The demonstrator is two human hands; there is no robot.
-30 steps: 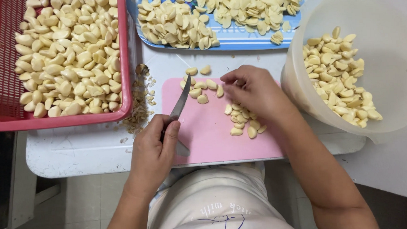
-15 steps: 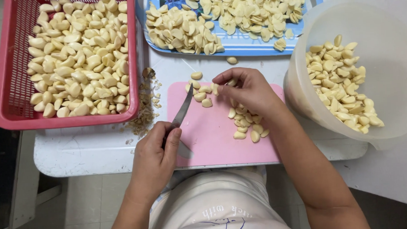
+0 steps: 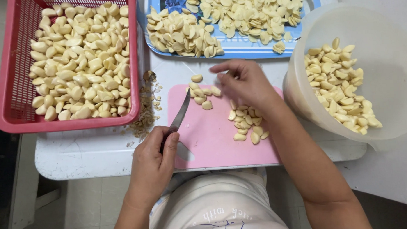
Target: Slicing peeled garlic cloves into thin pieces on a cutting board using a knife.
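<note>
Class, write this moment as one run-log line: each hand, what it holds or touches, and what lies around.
left hand: grips knife | right hand: over garlic cloves on pink board | around: red basket, blue tray, bowl

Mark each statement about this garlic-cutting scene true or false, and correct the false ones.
1. The left hand holds a knife. True.
2. The cutting board is blue. False: it is pink; the tray behind it is blue.
3. The red basket holds whole garlic cloves. True.
4. The right hand is inside the tub. False: it is over the far edge of the board, near a few cloves.
5. The tub is empty. False: it holds cut cloves.
6. Peel scraps lie between the basket and the board. True.
</note>
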